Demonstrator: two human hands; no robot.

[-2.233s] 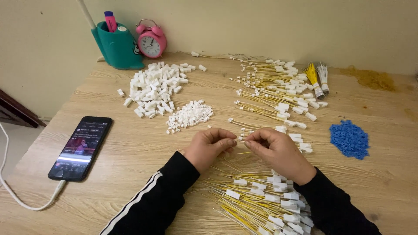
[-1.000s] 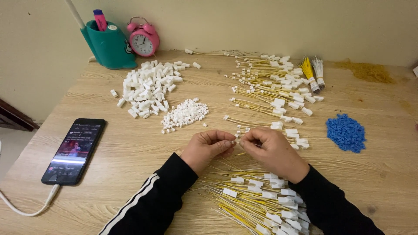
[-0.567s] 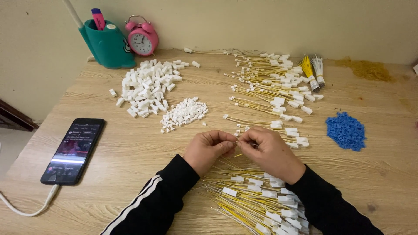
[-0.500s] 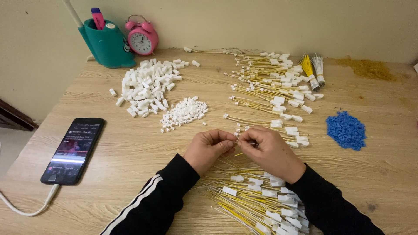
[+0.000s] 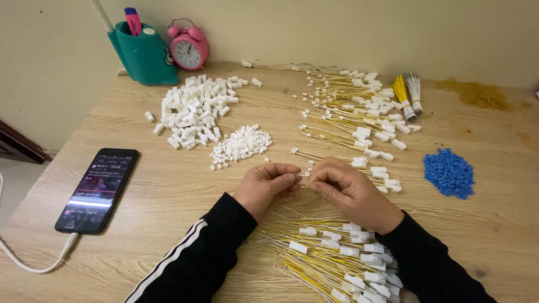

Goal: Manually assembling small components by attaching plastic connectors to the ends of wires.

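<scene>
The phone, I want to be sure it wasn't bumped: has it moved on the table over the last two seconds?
No. The phone lies at the same angle left of the big white connector pile, cable plugged in; only the camera shifted slightly.

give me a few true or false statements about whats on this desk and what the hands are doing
1. Both hands, left hand and right hand, pinch a small white connector between them. True.
2. The phone lies at the right edge of the table. False: it lies at the left, with a white cable plugged in.
3. The pile of blue pieces sits to the right of the hands. True.
4. The pink alarm clock stands beside the blue pieces. False: it stands at the back left, next to a teal pen holder.
5. Yellow wires with white plugs lie near the wrists. True.
</scene>
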